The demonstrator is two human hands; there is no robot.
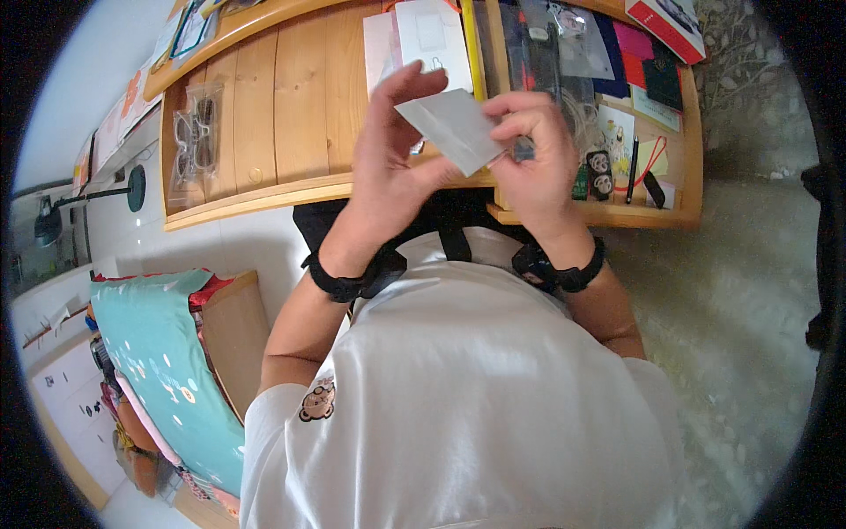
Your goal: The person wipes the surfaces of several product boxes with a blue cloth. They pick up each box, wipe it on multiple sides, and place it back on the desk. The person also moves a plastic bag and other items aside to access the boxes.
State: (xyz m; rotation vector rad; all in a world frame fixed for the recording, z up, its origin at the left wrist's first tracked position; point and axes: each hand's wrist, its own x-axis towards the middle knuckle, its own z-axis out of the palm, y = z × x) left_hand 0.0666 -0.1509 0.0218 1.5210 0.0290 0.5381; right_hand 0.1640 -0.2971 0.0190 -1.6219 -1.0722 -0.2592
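Observation:
A small, flat grey rectangular piece (453, 129), perhaps a packet or card, is up in front of my body, above the drawers. My right hand (537, 149) pinches its right edge between thumb and fingers. On the other side, my left hand (393, 155) has its thumb at the piece's lower left edge and its fingers curved behind the left corner. Whether those fingers press on it is hidden. Both wrists wear black straps with a dark device. Beneath the hands are the front edges of two wooden drawers.
Clear glasses in plastic bags (195, 142) lie in the left wooden drawer (297, 119), with a white box (433, 40) farther right. The right drawer holds cards, pouches, a black pen (632, 170) and a red cord (651, 165). A red-and-white box (667, 26) sits at its far corner.

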